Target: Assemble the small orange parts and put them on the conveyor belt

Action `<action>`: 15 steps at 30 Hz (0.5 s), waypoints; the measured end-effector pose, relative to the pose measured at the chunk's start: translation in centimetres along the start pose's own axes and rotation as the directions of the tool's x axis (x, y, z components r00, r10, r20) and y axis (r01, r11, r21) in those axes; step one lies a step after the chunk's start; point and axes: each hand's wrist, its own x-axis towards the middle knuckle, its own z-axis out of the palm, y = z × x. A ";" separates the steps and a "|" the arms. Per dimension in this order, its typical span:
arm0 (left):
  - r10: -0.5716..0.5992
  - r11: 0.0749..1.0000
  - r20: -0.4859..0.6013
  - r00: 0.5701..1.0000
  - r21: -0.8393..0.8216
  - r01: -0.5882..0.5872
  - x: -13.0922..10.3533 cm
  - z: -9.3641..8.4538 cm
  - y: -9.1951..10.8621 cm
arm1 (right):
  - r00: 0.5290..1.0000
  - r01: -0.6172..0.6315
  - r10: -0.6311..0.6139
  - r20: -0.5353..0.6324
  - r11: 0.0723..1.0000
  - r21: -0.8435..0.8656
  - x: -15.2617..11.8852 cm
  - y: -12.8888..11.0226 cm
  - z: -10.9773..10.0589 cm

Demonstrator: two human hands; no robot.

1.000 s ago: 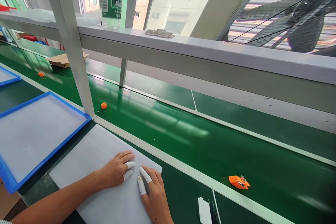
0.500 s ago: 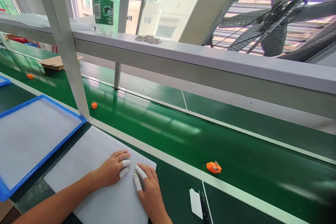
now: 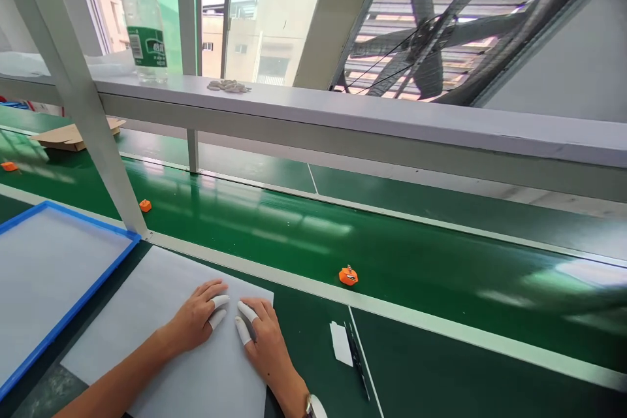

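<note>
Sheet of white paper-like material (image 3: 147, 300) lies flat on the dark green worktop (image 3: 304, 333), and both hands rest on it. The left hand (image 3: 198, 313) and the right hand (image 3: 264, 333) are near each other but apart, with fingers loosely bent; I see no object in their grasp, though the palms are hidden. White finger cots (image 3: 220, 301) cover the thumb and the forefinger of each hand.

The orange part with a small metal piece on top (image 3: 348, 275) sits on the green conveyor belt (image 3: 274, 235), just beyond the pale rail (image 3: 235, 268), forward and to the right of the right hand. Neither hand touches it. White card (image 3: 341, 343) and a thin black tool (image 3: 360, 362) lie on the worktop to the right.

I judge this step as a pause of waiting, with nothing in work. To pick up this part, the right hand would need to lift, pass over the rail and pinch the orange body from its sides, avoiding the metal piece.
</note>
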 end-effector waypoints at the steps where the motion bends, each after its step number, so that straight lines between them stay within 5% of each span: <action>1: 0.006 1.000 -0.005 1.000 0.003 -0.006 0.0 0.1 -0.1 | 1.000 0.000 0.000 -0.005 1.000 -0.001 0.0 -0.1 0.0; 9: 0.074 0.997 -0.039 0.997 -0.011 -0.074 -0.3 0.7 -1.0 | 0.996 -0.077 0.076 0.035 0.997 0.003 0.2 -0.6 -0.4; 15: -0.058 0.997 0.031 0.998 -0.043 0.059 1.2 -0.1 -1.4 | 0.996 -0.079 0.080 0.034 0.997 -0.009 0.3 -0.7 -0.7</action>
